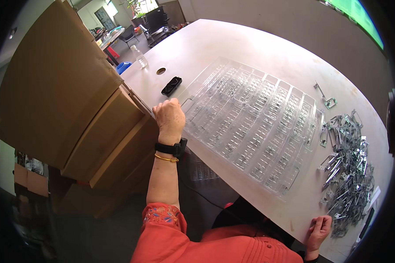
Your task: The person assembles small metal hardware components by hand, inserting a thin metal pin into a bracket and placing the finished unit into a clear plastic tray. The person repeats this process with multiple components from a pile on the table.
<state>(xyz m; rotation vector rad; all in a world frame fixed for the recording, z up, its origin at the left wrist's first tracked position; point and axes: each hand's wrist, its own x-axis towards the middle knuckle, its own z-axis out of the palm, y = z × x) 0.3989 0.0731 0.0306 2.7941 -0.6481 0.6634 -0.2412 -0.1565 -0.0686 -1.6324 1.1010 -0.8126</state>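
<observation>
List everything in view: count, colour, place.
Table: one, whitish, centre
Tray: at least one, clear, on table
Metal parts: many, silver, heaped on table's right
Loose metal part: one, silver, beyond heap
Case: one, black, left of tray
Bottle: one, clear, table's far left
Cardboard boxes: several, brown, left of table
Background furniture: several, dark, top left
Wristband: one, black, left wrist
Bangle: one, gold, left forearm
Shirt: one, red, bottom edge
Left hand: one, by tray's left corner
Right hand: one, beside heap
</observation>
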